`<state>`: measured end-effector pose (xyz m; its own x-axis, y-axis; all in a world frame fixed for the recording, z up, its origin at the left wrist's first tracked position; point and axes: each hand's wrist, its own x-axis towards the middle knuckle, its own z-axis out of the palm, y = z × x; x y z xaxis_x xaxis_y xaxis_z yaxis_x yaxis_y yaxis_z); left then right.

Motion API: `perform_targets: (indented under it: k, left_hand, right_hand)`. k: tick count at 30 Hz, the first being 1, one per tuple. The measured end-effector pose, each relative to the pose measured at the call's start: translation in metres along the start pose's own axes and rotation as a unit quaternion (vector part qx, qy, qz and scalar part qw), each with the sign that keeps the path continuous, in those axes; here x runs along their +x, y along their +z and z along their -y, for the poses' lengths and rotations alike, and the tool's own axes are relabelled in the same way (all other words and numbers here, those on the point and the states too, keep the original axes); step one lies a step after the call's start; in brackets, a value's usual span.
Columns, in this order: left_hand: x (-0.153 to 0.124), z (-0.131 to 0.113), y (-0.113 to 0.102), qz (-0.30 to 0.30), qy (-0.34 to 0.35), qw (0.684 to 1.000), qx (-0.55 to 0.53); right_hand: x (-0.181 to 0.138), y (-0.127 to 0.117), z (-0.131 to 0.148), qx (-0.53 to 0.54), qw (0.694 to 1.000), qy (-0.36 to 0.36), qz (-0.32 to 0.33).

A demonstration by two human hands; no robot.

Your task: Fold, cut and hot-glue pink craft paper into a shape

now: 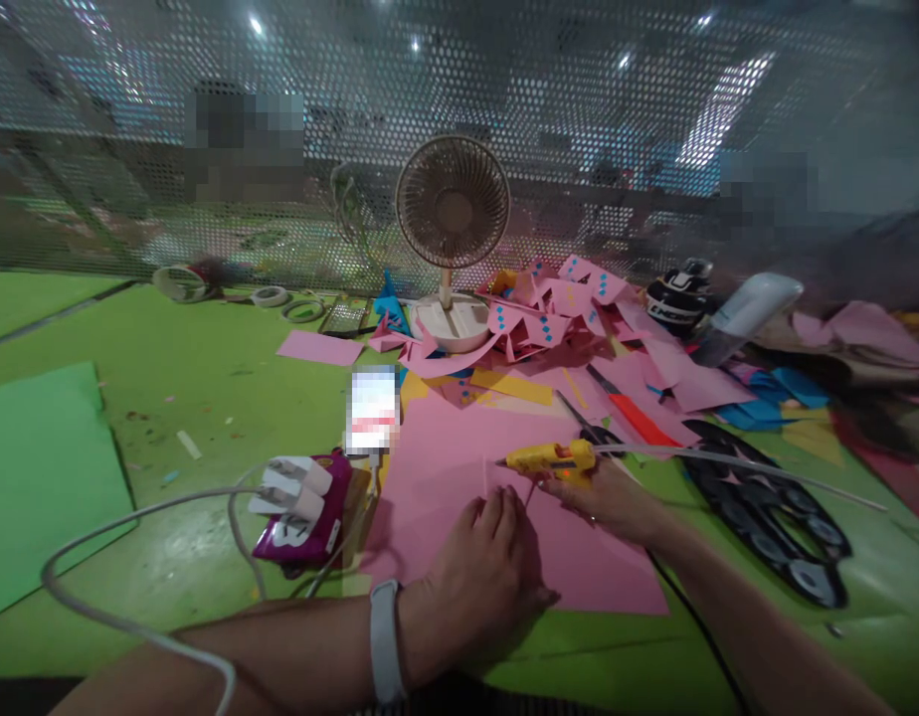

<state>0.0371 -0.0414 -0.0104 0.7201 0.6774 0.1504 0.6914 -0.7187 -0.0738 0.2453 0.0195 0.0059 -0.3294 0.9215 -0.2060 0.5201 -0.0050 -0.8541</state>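
A large pink paper sheet (445, 438) lies in front of me on the green table. My left hand (489, 557), with a grey band on its wrist, rests on it, palm down, its fingers laid forward on the paper. Just right of those fingertips, my right hand (616, 497) grips a yellow hot glue gun (550, 457). The nozzle points left, low over the sheet, close to a thin pale line on the pink paper. A clear glue stick (758, 465) sticks out of the gun's rear to the right. The grip's lower part is hidden by my right fingers.
A fan (452, 214) stands behind, beside a heap of folded pink paper pieces (556, 308). A lit phone (372, 410) and a purple pack with white chargers (310, 517) sit left. Scissors (586, 423), a red-handled knife (643, 420) and a black cut-out object (773, 517) lie right.
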Motion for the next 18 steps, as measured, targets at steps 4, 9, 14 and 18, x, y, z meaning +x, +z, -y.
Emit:
perform_targets:
  k: [4, 9, 14, 18]
  left_hand:
    - [0.001, 0.0, 0.001, 0.008, 0.005, 1.0, 0.003]
    - [0.003, -0.001, -0.002, 0.034, 0.004, 0.999, -0.012]
    - [0.001, -0.001, -0.012, 0.061, -0.001, 0.997, -0.036]
    - [0.001, -0.002, -0.009, 0.038, -0.003, 0.999, -0.037]
  right_hand:
    - [-0.001, 0.001, 0.006, 0.012, 1.0, -0.016, 0.007]
    - [-0.003, 0.002, 0.016, 0.0, 1.0, -0.003, 0.003]
    - [-0.004, -0.001, 0.031, -0.085, 0.996, -0.005, 0.02]
    - [-0.004, -0.008, 0.044, -0.14, 0.989, -0.032, 0.037]
